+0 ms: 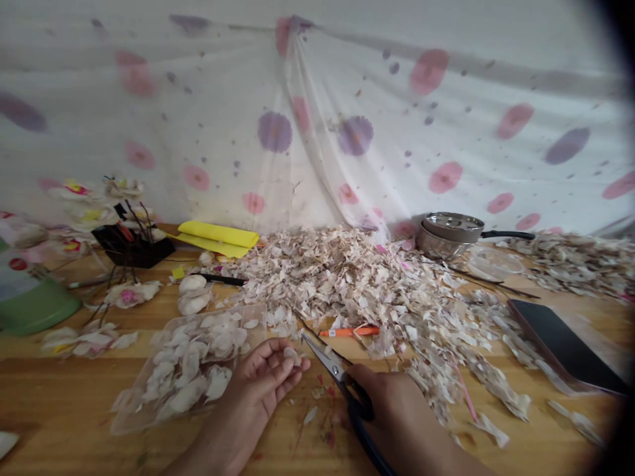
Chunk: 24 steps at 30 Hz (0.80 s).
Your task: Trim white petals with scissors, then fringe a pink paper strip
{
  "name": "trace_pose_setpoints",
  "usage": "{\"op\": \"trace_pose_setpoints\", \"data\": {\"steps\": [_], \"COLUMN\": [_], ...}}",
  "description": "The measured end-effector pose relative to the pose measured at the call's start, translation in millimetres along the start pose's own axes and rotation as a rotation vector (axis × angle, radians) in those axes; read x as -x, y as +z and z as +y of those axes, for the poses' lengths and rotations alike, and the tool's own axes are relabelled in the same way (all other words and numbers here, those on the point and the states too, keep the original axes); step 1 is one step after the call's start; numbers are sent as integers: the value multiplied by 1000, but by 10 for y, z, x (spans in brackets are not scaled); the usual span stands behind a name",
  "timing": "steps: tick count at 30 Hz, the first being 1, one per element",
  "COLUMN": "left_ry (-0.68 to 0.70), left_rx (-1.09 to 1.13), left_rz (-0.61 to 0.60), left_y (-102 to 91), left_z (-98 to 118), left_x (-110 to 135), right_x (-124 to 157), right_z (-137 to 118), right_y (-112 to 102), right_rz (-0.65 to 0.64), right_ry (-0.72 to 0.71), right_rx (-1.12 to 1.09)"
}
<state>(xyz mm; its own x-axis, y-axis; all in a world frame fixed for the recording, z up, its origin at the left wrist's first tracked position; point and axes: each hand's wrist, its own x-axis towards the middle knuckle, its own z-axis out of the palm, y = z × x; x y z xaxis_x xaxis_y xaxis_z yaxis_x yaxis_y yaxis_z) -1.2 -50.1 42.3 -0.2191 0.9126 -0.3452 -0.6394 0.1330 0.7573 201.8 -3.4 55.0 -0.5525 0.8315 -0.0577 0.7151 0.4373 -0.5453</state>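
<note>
Wooden table [59,403]: heaped petal scraps [347,284], plastic tray [119,423], black tablet [565,344], saucepan [449,228].

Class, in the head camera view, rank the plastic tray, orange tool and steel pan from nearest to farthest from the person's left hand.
From the left hand:
1. Plastic tray: directly left, beside the hand.
2. Orange tool: ahead and right, among petals.
3. Steel pan: far back right, by the curtain.

Scissors [325,360]: shiny steel blades, dark plastic handles; tabletop [59,396] varnished wood (smooth).
</note>
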Motion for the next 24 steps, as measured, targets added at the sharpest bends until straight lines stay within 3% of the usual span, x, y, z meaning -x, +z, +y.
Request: {"op": "trace_pose_setpoints", "data": {"steps": [24], "left_ry": [52], "left_rx": [-70], "left_rz": [21], "left_y": [30], "left_z": [14], "left_x": [-3], "right_x": [12], "right_z": [-33], "right_y": [-24], "right_rz": [-28], "right_ry": [0], "right_rx": [-53]}}
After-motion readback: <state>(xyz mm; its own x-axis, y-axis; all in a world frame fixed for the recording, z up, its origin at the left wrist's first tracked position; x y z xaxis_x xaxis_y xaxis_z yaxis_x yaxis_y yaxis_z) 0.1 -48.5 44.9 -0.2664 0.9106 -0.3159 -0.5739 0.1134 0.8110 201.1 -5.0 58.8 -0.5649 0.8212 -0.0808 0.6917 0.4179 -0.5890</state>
